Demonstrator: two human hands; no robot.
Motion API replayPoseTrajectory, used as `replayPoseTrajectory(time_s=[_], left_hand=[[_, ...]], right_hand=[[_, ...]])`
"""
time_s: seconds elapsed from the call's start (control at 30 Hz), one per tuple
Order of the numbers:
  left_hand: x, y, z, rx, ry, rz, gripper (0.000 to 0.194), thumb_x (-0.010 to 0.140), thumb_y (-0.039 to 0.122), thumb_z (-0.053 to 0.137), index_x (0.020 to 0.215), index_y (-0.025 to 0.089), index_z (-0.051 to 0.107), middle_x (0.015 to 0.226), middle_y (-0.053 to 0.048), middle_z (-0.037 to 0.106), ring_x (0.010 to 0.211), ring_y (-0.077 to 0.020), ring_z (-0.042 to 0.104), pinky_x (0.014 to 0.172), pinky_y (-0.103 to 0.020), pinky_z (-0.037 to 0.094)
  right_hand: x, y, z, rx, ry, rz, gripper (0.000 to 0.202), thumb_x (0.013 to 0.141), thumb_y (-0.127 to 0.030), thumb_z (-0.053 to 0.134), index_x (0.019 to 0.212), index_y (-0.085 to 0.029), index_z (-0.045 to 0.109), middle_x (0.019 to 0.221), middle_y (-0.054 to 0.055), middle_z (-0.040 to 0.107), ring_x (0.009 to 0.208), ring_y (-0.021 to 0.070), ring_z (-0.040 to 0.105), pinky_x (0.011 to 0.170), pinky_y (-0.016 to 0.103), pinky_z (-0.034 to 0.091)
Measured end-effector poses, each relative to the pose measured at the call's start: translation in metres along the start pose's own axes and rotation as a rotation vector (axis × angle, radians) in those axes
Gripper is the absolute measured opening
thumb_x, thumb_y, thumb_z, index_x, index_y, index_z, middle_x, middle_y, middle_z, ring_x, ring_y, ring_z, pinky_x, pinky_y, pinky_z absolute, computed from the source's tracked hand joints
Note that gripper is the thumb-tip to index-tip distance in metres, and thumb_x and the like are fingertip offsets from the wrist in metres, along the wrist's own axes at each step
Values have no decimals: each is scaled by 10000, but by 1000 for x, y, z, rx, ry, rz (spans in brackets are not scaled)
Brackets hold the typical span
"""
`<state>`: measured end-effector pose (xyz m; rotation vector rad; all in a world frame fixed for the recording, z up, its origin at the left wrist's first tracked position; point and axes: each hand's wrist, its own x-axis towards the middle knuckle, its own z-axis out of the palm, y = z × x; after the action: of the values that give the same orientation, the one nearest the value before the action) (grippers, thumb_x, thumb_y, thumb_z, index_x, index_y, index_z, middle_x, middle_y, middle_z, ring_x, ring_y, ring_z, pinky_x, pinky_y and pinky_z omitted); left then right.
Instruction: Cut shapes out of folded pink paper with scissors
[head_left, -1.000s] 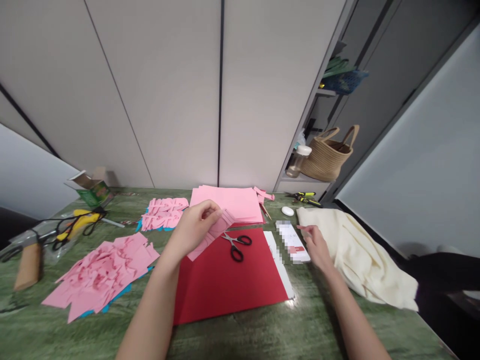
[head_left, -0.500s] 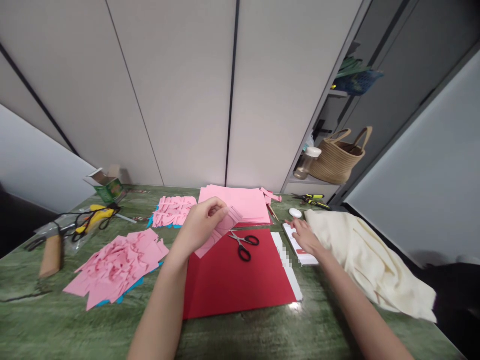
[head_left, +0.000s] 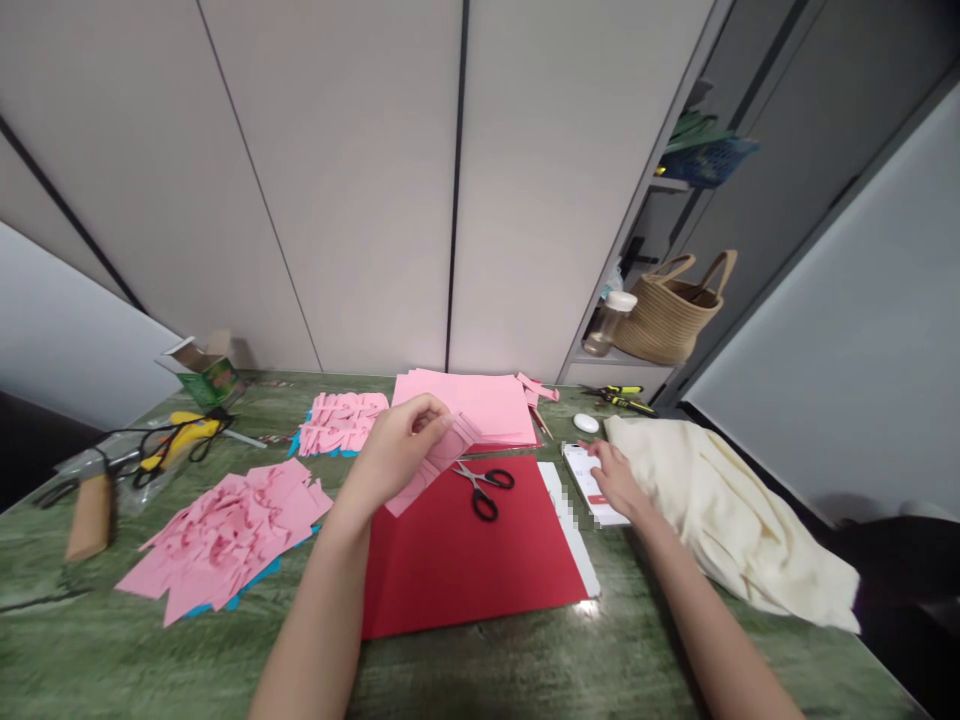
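My left hand (head_left: 409,440) pinches a strip of pink paper (head_left: 427,478) with lines drawn on it, above the red sheet (head_left: 472,560). Black-handled scissors (head_left: 486,490) lie on that sheet, blades toward the strip. At the right, my right hand (head_left: 616,478) rests with fingers apart over a phone (head_left: 581,466) with a lit white screen. A white sheet (head_left: 577,550) sticks out from under the red one. Behind my left hand is a stack of pink sheets (head_left: 480,400).
Cut pink pieces (head_left: 232,530) and pink cut-out shapes (head_left: 341,420) lie left. Farther left are a yellow tool (head_left: 187,438) and green box (head_left: 210,378). A white case (head_left: 586,423), pliers (head_left: 626,398) and cream cloth (head_left: 735,510) are at the right.
The fingers of my right hand have shifted slightly, and more of the phone's screen shows. My left hand still holds the pink strip. The whole view has shifted a little.
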<state>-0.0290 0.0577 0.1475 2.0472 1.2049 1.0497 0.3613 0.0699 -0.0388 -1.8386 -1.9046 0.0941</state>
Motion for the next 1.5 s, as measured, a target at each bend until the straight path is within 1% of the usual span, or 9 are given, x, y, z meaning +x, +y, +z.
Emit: replayPoseTrajectory(time_s=[0.07,0.17,0.37,0.53,0.63,0.97,1.27,1.4,1.5], left_hand=[[0,-1,1,3,-1,4,196,807,330,466,738,178,567,741,-3,605,691,-140,521,619,-258,394],[0,-1,3,8,0,4,193,807,332,468,749,178,570,749,-6,607,694,-140,523,624,-260,397],[-1,1,0,13,6,-5,198,812,336,461,758,183,574,768,-5,616,716,-152,533,623,-257,400],[0,1,1,8,5,-21,209,808,348,474,732,176,566,741,-4,609,708,-152,530,615,-247,397],[1,0,2,7,-9,-15,213,810,351,472,727,177,563,739,-4,602,712,-151,525,615,-246,393],[3,-2,6,22,-27,1,251,812,393,469,740,175,570,739,-12,609,695,-155,524,593,-247,384],[1,0,6,23,-20,-5,239,817,378,466,728,177,560,724,-4,596,685,-147,515,598,-246,385],[1,1,5,29,-21,-13,223,819,359,462,749,177,571,748,-6,607,700,-148,522,610,-252,388],[1,1,5,25,-24,-17,210,817,347,468,765,175,576,756,-6,611,705,-145,524,614,-249,388]], right_hand=[[5,-5,5,-7,-35,-35,237,676,-139,415,897,-220,446,1171,80,565,1205,261,391,984,425,289],[9,-12,7,-15,-52,-64,226,669,-126,424,866,-232,451,1137,56,595,1173,247,427,1017,423,249],[-8,-10,-12,-19,30,-40,172,722,-132,370,842,-229,446,844,29,655,952,229,547,1027,429,212],[-28,1,-27,6,102,8,185,728,-144,329,864,-223,426,913,41,655,938,229,547,908,388,348],[-32,6,-29,9,116,25,196,716,-151,339,884,-223,410,971,55,655,939,235,542,872,380,372],[-34,10,-20,-85,61,13,226,718,-173,389,927,-214,465,1074,80,604,1038,264,485,917,410,333],[-33,7,-13,-124,21,-11,220,736,-173,402,939,-218,474,1078,72,582,1142,243,442,1017,441,227],[-32,4,-13,-92,41,0,206,722,-176,412,912,-225,479,1043,53,600,1093,242,476,1025,447,209],[-32,2,-18,-49,105,41,221,708,-171,405,914,-215,472,1022,70,606,1018,257,494,981,446,265]])
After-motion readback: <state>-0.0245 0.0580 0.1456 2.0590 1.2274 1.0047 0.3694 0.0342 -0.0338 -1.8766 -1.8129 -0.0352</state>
